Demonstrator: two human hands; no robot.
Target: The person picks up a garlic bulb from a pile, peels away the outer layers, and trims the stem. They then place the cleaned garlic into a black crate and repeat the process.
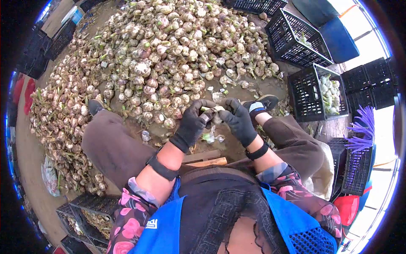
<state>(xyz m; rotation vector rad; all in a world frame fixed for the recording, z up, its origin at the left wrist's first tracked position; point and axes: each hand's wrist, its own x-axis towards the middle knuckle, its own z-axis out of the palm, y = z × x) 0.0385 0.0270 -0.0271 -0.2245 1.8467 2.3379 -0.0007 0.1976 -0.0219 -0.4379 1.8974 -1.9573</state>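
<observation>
Both my hands wear dark grey gloves and meet in front of me, between my spread knees. My left hand [193, 125] is closed, its thumb and fingers pressed around a pale garlic bulb [218, 109]. From the other side my right hand [239, 120] pinches the same bulb, fingers curled. The gloves partly cover the bulb, so its stem and lower side are hard to make out. Just beyond my hands lies a big heap of garlic bulbs [169, 51], dirty white and purplish, with stem stubs. Peeled skin scraps [210, 135] lie on the ground below my hands.
To the right, a black crate [301, 95] holds cleaned white garlic bulbs [330, 94]; another black crate [292, 36] stands behind it. A purple fringed thing [363, 130] hangs over stacked crates. Lower left are more crates [91, 213] and a plastic bag [50, 177].
</observation>
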